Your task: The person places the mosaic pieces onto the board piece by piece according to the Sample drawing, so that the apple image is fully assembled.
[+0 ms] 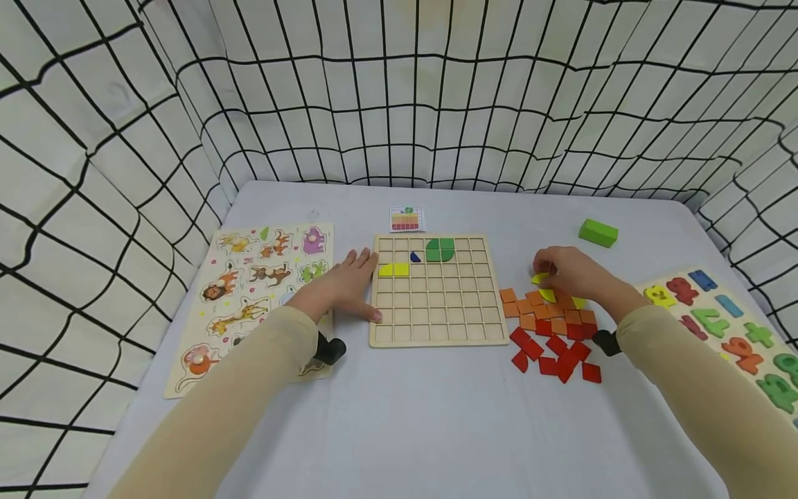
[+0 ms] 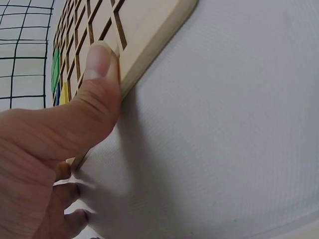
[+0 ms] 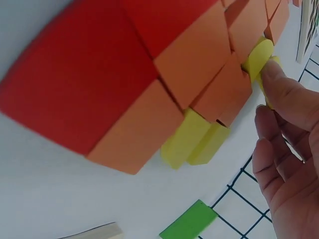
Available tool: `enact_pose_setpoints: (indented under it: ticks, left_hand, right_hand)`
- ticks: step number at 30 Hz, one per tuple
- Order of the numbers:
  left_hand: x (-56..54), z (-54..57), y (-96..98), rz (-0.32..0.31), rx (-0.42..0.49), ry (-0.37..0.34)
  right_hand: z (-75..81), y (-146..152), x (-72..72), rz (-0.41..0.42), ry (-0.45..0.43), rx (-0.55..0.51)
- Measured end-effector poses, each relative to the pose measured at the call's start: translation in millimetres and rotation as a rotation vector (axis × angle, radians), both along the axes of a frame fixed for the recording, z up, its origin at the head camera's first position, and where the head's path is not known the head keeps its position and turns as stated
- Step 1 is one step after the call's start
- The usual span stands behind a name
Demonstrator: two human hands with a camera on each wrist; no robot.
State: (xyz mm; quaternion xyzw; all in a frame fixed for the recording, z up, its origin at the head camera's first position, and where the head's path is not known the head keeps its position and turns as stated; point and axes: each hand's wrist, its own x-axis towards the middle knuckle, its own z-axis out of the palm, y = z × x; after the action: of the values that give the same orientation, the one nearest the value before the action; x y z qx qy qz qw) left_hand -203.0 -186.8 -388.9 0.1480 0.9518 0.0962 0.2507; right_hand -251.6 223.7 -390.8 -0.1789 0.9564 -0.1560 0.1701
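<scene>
Evidently, the work stood at an early stage. Nearest, on the near side of the right hand (image 1: 570, 272), loose red tiles (image 1: 568, 362) lay scattered, some overlapping; none was found in the board (image 1: 438, 300). Just beyond them, below the same hand, orange tiles (image 1: 535, 298) were grouped more closely, likewise unplaced. A few yellow tiles (image 3: 184, 139) lay at the far edge of that pile, near the right fingertips.

The board lay between the hands, its left edge touching the left hand (image 1: 346, 285). Its near rows were bare. Farther up, two yellow pieces (image 1: 401, 269) sat in cells beside the left fingers, with a small blue piece (image 1: 414, 257) and a green shape (image 1: 434, 250) farther up and to the right. All other cells appeared unfilled; most of the filling was judged outstanding.

As to pose, the left arm crossed the animal board (image 1: 249, 291); the left hand was spread, thumb on the board's rim, apparently steadying it. The right hand was angled inward, pinching a yellow piece (image 1: 539, 278); whether that piece was clear of the pile could not be told. The number board (image 1: 717, 312) lay to its right.

Farthest, past both hands, were a card (image 1: 406, 220) with a coloured grid, a green block (image 1: 598, 233) and a black net (image 1: 416, 55).
</scene>
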Motion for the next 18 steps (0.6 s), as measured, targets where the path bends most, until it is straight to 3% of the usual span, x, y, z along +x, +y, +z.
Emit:
enact_pose_setpoints:
  ticks: [7, 13, 18]
  left_hand:
    - [1.1, 0.9, -0.6, 0.001, 0.002, -0.001]
    - [1.8, 4.1, -1.1, 0.002, 0.002, -0.009]
    - [1.0, 3.9, -0.8, 0.001, 0.011, -0.017]
  right_hand:
    - [5.3, -11.5, -1.8, -0.039, 0.001, -0.028]
    - [11.2, -37.5, -10.6, -0.068, 0.009, -0.209]
    - [8.9, -72.3, -14.8, -0.058, -0.046, -0.300]
